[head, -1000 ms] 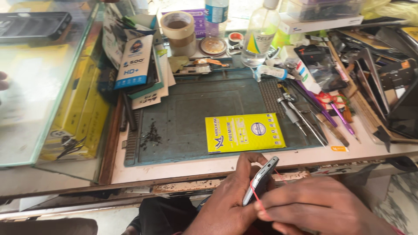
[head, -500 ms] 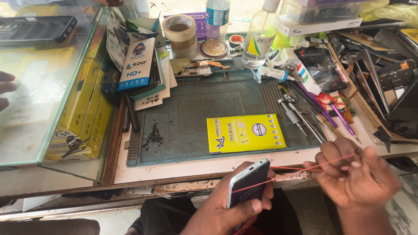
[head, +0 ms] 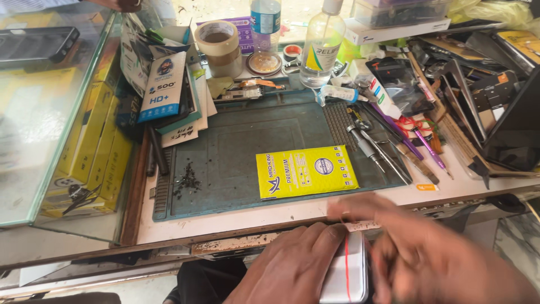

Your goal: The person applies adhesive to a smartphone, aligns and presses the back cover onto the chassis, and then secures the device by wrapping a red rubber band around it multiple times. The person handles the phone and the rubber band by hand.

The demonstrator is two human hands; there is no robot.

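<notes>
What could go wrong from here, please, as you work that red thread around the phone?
The phone sits in the left hand past the bench edge, off the mat; a slip would likely drop it. The red thread looks thin, and the right hand is blurred with motion, so it might snap or slide off line.

Right hand motion-blurred; finger positions unreadable, wrist cut by bottom edge. Left hand covers the left part of the phone; phone's near end cut off. Black device far left dim behind glass.
</notes>
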